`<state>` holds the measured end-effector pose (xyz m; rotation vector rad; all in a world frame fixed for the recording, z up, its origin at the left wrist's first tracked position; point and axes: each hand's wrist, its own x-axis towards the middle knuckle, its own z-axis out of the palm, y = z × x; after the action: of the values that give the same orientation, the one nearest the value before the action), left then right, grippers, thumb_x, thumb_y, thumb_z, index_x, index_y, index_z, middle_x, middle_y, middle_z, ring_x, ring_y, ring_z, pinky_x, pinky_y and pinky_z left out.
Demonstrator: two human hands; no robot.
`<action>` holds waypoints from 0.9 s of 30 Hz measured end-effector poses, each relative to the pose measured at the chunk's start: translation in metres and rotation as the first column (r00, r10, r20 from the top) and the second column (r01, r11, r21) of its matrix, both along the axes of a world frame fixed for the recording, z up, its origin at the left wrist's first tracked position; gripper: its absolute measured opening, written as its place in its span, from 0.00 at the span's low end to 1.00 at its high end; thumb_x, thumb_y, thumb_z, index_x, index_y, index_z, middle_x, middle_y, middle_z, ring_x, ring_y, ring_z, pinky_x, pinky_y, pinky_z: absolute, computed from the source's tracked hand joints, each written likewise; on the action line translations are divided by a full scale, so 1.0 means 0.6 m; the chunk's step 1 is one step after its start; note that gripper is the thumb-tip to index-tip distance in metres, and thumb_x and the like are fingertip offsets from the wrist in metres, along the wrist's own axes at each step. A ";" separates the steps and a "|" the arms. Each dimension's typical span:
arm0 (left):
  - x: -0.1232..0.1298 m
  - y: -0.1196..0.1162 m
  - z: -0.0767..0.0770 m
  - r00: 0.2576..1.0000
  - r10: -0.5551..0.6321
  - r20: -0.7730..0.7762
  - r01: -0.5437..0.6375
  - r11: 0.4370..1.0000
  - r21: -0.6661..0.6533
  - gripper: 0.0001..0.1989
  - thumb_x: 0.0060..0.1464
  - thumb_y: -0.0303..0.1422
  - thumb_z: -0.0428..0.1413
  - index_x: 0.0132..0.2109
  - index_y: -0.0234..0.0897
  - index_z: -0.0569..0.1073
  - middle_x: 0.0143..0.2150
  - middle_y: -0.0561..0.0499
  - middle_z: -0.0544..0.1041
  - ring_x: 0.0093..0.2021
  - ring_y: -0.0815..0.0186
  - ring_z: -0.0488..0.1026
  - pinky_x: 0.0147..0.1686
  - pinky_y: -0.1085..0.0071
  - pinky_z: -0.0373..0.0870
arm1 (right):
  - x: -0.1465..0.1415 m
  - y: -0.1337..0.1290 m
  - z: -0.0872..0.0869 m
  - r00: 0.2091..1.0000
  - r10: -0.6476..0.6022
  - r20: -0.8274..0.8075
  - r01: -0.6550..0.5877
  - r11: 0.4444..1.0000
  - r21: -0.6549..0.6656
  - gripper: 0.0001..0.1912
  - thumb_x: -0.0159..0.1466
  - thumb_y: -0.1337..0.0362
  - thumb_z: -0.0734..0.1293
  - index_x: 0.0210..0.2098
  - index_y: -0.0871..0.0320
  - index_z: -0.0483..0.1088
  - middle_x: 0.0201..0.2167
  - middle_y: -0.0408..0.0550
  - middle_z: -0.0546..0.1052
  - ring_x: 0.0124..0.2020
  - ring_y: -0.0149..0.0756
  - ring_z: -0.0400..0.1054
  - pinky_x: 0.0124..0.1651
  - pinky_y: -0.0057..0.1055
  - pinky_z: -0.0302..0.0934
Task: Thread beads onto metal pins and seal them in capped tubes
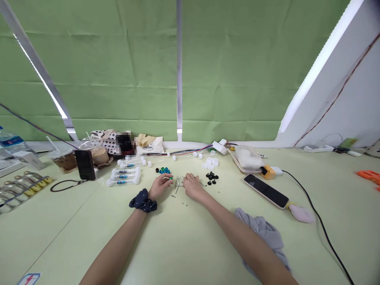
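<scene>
My left hand (159, 186), with a dark scrunchie (143, 201) on its wrist, pinches a small green piece (170, 178) between thumb and fingertips. A cluster of small blue pieces (164, 170) lies just beyond it. Thin metal pins (177, 185) lie between the two hands. My right hand (192, 185) is closed, its curled fingers down at the table beside these pins. What its fingertips hold is hidden. Several black knob-like parts (211, 177) lie to its right, with white caps (210, 162) behind them.
Clear tubes (124, 176) lie at the left, near a standing phone (85, 164) and drink cups (63, 159). To the right are a flat phone (266, 191), a grey cloth (263, 231), a plastic tray (246, 159) and a black cable (317, 215). Tiny bits (183, 203) lie in front of my hands.
</scene>
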<state>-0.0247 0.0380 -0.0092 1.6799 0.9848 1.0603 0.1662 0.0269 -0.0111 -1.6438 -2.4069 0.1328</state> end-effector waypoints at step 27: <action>0.020 -0.015 0.004 0.999 -0.026 -0.032 0.028 0.995 0.091 0.13 0.43 0.39 0.61 0.35 0.35 0.75 0.34 0.47 0.76 0.33 0.64 0.71 0.32 0.68 0.66 | 0.008 -0.012 0.043 0.890 0.208 -0.405 -0.156 0.975 0.159 0.09 0.64 0.70 0.57 0.34 0.56 0.68 0.34 0.46 0.72 0.41 0.35 0.61 0.44 0.32 0.46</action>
<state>-0.0125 0.0288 -0.0067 1.7839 0.9429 1.0791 0.1711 0.0198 0.0146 -1.1856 -2.1791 0.3281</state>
